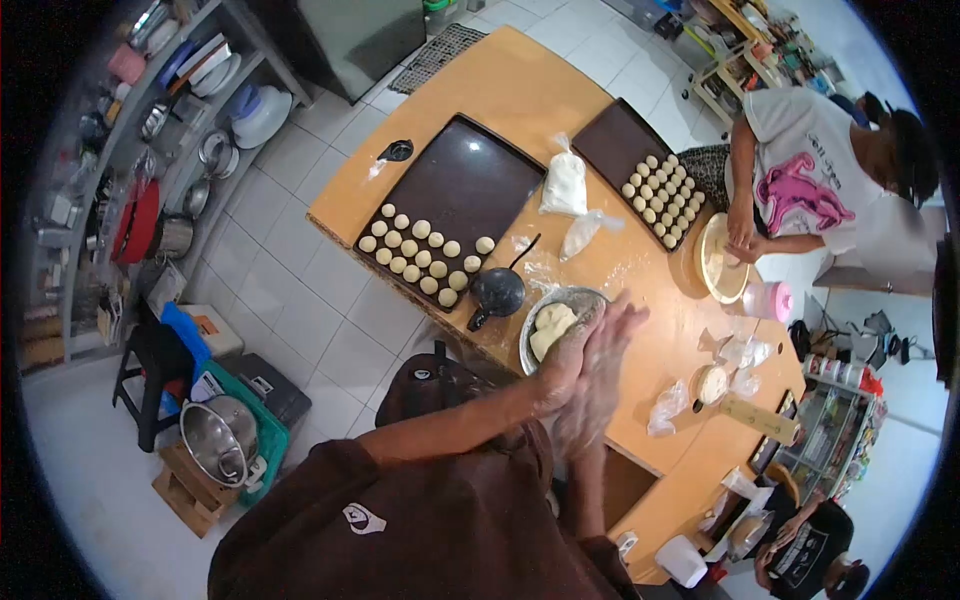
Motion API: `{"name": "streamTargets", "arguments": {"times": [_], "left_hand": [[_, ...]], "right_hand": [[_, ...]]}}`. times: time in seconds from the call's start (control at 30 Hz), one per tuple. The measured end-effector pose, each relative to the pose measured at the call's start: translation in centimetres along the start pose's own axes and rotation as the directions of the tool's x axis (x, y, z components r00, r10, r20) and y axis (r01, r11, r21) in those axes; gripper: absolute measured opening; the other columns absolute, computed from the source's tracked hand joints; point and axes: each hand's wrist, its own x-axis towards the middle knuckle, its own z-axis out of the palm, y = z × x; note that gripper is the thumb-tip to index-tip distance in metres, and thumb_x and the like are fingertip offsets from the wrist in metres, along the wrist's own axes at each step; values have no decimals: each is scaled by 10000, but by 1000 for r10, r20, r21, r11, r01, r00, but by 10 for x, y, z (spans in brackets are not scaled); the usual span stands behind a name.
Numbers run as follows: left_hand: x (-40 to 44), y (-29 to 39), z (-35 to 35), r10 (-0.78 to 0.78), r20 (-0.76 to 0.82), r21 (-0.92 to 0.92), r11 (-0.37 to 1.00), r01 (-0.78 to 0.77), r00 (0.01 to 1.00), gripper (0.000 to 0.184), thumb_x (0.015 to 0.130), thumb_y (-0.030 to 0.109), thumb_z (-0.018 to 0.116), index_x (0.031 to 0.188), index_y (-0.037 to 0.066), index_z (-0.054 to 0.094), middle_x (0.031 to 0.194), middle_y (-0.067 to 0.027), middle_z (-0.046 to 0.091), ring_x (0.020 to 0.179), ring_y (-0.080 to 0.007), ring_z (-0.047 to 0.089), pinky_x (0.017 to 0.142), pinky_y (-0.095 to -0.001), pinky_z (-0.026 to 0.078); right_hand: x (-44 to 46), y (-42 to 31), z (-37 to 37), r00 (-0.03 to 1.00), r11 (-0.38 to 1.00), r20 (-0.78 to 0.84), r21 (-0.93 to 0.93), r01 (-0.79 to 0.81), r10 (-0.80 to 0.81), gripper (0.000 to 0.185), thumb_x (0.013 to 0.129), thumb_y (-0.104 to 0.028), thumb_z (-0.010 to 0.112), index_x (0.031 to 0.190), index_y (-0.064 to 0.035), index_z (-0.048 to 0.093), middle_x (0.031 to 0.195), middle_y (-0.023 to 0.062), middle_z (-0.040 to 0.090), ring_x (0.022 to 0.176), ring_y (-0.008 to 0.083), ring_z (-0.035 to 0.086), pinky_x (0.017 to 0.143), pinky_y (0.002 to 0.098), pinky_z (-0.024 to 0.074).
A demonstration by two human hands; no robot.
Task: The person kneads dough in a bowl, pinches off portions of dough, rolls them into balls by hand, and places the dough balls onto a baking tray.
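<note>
My left hand and my right hand are pressed palm to palm, fingers stretched and partly blurred by motion. Anything between the palms is hidden. Just left of them, a metal bowl holds pale dough. Beside the bowl lies a round black pan-like object with a thin handle. Several dough balls stand in rows on the near part of a dark tray. A bag of white powder and a smaller bag lie right of this tray.
Across the wooden table, a person has their hands over a yellowish bowl, near a second tray of dough balls. Plastic bags and a small round container lie at the right. Another person is at lower right.
</note>
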Motion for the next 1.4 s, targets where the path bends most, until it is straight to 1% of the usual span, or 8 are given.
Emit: {"name": "streamTargets", "arguments": {"times": [0.17, 0.37, 0.7, 0.83, 1.1, 1.17, 1.33, 1.4], "left_hand": [[-21, -23, -37, -177, 51, 297, 942, 154, 983, 520, 1028, 354, 354, 1444, 43, 326, 1469, -104, 381, 1259, -165, 357, 1069, -329, 277], [-26, 5, -43, 78, 2, 473, 878, -70, 997, 515, 1033, 386, 319, 1419, 49, 368, 1427, -69, 423, 1026, -92, 494, 928, -276, 406], [-55, 50, -49, -402, 30, 167, 905, 392, 915, 560, 1033, 334, 314, 1517, 90, 175, 1510, -59, 313, 1258, -148, 435, 1044, -280, 352], [-43, 87, -55, 76, 294, 136, 983, -121, 953, 635, 1010, 377, 396, 1506, 59, 158, 1557, -79, 196, 1428, -208, 195, 1166, -330, 215], [-63, 105, -33, -265, 86, 176, 953, 247, 960, 590, 1023, 372, 249, 1517, 86, 103, 1582, -109, 108, 1444, -217, 165, 1184, -353, 150], [-69, 99, -41, -247, 33, 186, 953, 237, 968, 597, 1018, 384, 254, 1518, 91, 111, 1582, -104, 117, 1442, -211, 176, 1182, -353, 158], [-58, 98, -71, 37, 134, 92, 995, -49, 990, 643, 1014, 396, 376, 1486, -3, 195, 1522, -96, 276, 1359, -189, 345, 1104, -299, 306], [-55, 83, -81, 104, 111, 153, 981, -121, 988, 637, 1012, 427, 347, 1487, 25, 215, 1510, -84, 312, 1351, -182, 356, 1100, -317, 311]], "right_hand": [[45, -44, -9, 869, 869, -36, 72, -490, 493, 593, 1001, -365, 276, 1507, -73, 179, 1578, 158, 120, 1450, 313, 127, 1179, 440, 87], [11, -65, 37, 954, 727, 103, -627, 281, -281, 575, 1029, -339, 255, 1507, -38, 146, 1554, 160, 212, 1452, 250, 146, 1179, 387, 95], [76, -80, 28, 990, 980, -24, -139, -144, 142, 674, 1007, -472, 144, 1509, -27, 77, 1581, 137, 88, 1466, 251, 34, 1182, 410, -4], [75, -82, 33, 969, 964, 16, -110, -242, 245, 723, 989, -527, 148, 1513, -41, 40, 1585, 152, -2, 1463, 275, -2, 1178, 413, -14], [25, -102, 86, 946, 949, 84, 9, 315, -314, 819, 951, -603, 156, 1509, -18, 27, 1576, 186, 77, 1465, 308, 12, 1176, 434, -3], [31, -144, 93, 971, 967, -36, 107, -230, 235, 807, 957, -589, 159, 1508, -12, 40, 1568, 214, 75, 1466, 290, 35, 1173, 431, 0], [34, -124, 87, 975, 975, 96, 116, 189, -201, 771, 970, -539, 190, 1510, -18, 11, 1573, 214, -5, 1460, 306, 83, 1178, 420, 16], [14, -74, 143, 967, 820, -96, 553, -145, 235, 743, 977, -498, 215, 1511, -21, 17, 1575, 211, -5, 1455, 338, 81, 1170, 481, 9]]}}
